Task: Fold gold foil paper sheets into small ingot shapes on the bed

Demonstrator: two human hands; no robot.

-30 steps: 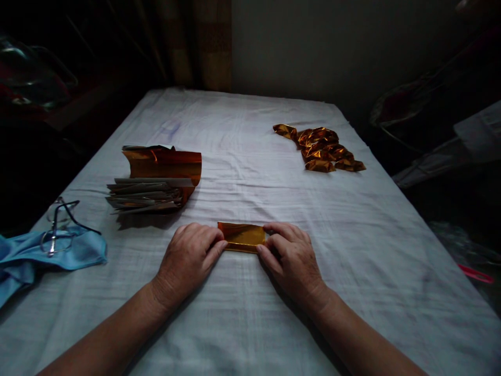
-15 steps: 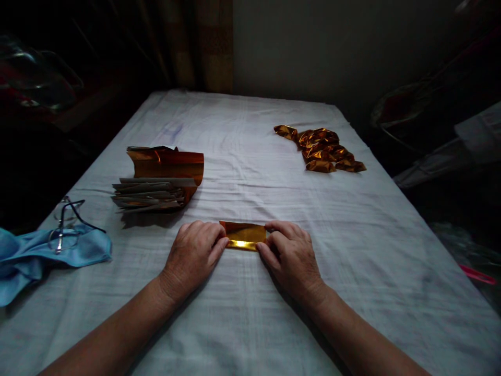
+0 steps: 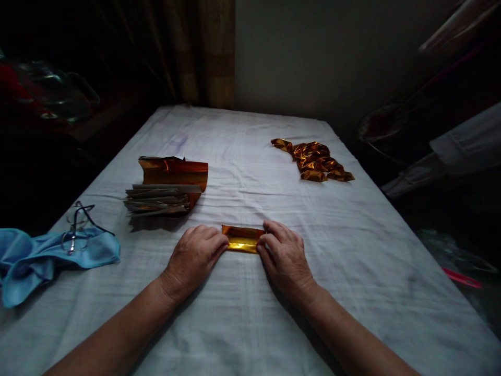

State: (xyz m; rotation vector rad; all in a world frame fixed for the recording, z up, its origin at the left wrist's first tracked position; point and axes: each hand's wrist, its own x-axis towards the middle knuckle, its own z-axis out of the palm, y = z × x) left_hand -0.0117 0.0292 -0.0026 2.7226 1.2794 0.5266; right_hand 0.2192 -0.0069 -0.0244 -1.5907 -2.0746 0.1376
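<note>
A small sheet of shiny gold foil paper (image 3: 243,240) lies on the white cloth in front of me, its near edge folded over into a bright strip and its far edge curling up. My left hand (image 3: 197,254) pinches the left end between thumb and fingers. At the right end, my right hand (image 3: 286,258) grips it with thumb and index finger, the other fingers bent above. Beyond my left hand sits a stack of foil sheets (image 3: 164,201), grey backs showing, one copper-gold sheet curled upward behind. Several folded gold foil pieces (image 3: 315,161) are heaped at the far right.
Eyeglasses (image 3: 75,235) rest on a light blue cloth (image 3: 94,249) at the left. The white tablecloth (image 3: 242,324) covers the table. A glass jug (image 3: 58,94) stands in the dark at left; a pink object (image 3: 462,278) is past the right edge.
The near fold has been rolled a little further, so the foil looks narrower and more trough-like. Both hands keep hold of its ends. The whole view has shifted slightly.
</note>
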